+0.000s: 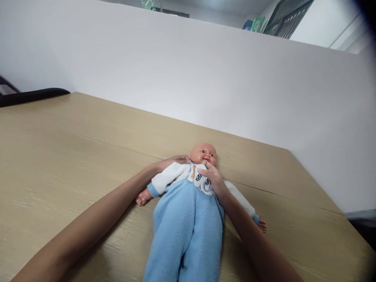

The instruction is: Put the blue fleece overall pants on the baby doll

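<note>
A baby doll [188, 219] lies on its back on the wooden table [73, 149], head toward the white wall. It wears a light blue fleece suit with white sleeves and a printed bib. My left hand [172, 161] reaches behind the doll's neck and shoulder, fingers curled under the collar. My right hand [213, 178] rests on the doll's chest, its fingers pinched on the collar of the suit just under the chin.
A white partition wall [235, 78] runs along the table's far edge. A dark chair back or armrest [32, 96] shows at the far left. The table's right edge drops off at the lower right.
</note>
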Demonstrator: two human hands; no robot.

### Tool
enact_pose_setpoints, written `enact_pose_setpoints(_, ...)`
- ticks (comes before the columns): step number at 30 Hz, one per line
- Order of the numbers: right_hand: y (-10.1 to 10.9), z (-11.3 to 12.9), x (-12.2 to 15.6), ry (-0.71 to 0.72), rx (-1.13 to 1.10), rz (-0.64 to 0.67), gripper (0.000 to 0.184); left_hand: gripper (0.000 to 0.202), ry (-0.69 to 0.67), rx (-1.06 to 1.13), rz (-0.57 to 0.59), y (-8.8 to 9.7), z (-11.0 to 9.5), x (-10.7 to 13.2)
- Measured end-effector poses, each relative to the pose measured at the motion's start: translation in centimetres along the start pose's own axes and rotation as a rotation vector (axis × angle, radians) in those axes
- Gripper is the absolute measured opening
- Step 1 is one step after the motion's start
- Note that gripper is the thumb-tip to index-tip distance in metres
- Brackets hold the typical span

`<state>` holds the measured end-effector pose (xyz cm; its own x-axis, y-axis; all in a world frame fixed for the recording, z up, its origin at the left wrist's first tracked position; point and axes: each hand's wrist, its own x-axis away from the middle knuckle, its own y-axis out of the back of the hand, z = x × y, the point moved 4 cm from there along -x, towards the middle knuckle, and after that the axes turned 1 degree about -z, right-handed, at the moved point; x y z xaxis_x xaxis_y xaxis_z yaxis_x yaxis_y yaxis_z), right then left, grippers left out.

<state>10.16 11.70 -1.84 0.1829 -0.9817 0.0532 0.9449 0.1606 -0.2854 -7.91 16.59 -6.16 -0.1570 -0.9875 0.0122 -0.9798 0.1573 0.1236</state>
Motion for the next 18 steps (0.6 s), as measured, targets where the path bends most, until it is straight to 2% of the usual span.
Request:
enact_pose_setpoints(2, 0.1, -0.1, 0.0, -0.005, -0.008, -0.013, 0.038, 0.018, 0.001, -0.032, 0.088, -0.3, -0.5, 0.2)
enact_pose_setpoints(4, 0.1, -0.2, 0.1, -0.012, -0.007, -0.023, 0.038, 0.014, -0.001, -0.065, 0.182, -0.3, -1.5, -0.1)
enact_pose_setpoints(6, 0.1, -0.2, 0.3, -0.02, -0.01, -0.042, 0.038, 0.023, 0.002, -0.092, 0.279, 0.2, -3.1, -0.7)
enact_pose_setpoints(10, 0.1, 0.6, 0.7, -0.004, 0.024, -0.067, 0.039, 0.04, -0.045, -0.256, 0.581, 1.6, -6.3, -1.5)
enact_pose_setpoints(12, 0.3, 1.6, 1.1, 0.015, 0.186, -0.047, 0.038, 0.045, -0.095, -0.416, 0.662, 2.2, -7.3, -1.5)
enact_pose_setpoints(16, 2.0, 4.0, 2.9, 0.107, 0.822, -0.07, 0.029, 0.044, -0.115, -0.613, 0.668, 2.7, -7.4, -1.3)
enact_pose_setpoints(18, 3.3, 4.7, 4.3, 0.124, 1.045, -0.118, 0.03, 0.039, -0.137, -0.648, 0.688, 2.6, -7.3, -1.2)
